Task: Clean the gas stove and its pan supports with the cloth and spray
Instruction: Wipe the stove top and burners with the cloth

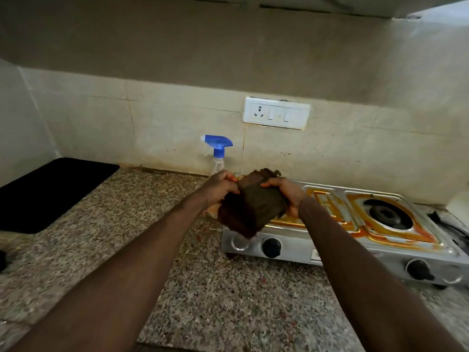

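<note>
**Desk:** What are the hands doing?

**Photographer:** Both hands hold a dark brown cloth [251, 207] in the air, over the left end of a steel gas stove [291, 251]. The left hand [220, 188] has its fingers curled over the cloth's upper left edge. The right hand [286, 196] grips the right side, thumb on top. The cloth is bunched and hangs between them, clear of the counter [152, 224].

**Desk:** And the stove?

**Photographer:** It sits on the speckled granite counter, toward the right. Orange-brown stains streak its top around the right burner [387, 214]. Two black knobs show on the front panel, one near the cloth [271, 247] and one farther right [418, 270]. The left burner is hidden behind the cloth and the right forearm.

**Desk:** Where is the spray?

**Photographer:** A clear spray bottle [217, 153] with a blue trigger head stands upright against the tiled wall, just behind the left hand.

**Desk:** Anything else?

**Photographer:** A black mat [50, 191] lies on the counter at far left, well apart from the stove. A white socket plate [276, 113] is fixed to the wall above the stove.
</note>
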